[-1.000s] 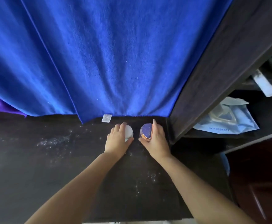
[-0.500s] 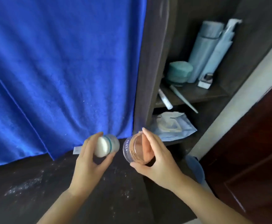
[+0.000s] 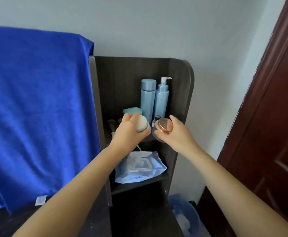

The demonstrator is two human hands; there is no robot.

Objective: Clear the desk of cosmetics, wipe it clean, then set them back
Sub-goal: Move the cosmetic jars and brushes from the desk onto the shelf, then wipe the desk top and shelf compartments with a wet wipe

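Nearest, the dusty dark desk (image 3: 11, 224) lies below the forearms; the left hand (image 3: 127, 132) curls around a small white jar with a teal band (image 3: 141, 126); the right hand (image 3: 175, 132) pinches a clear round jar with a rose-gold lid (image 3: 162, 128) by its rim; both are held before the upper shelf (image 3: 148, 138), short of its blue bottles (image 3: 154, 98). Both jars look light, rigid and smooth, likely slippery; gripping across the sides seems safest.

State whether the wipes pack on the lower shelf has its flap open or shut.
Open: the white flap of the wipes pack is lifted back.
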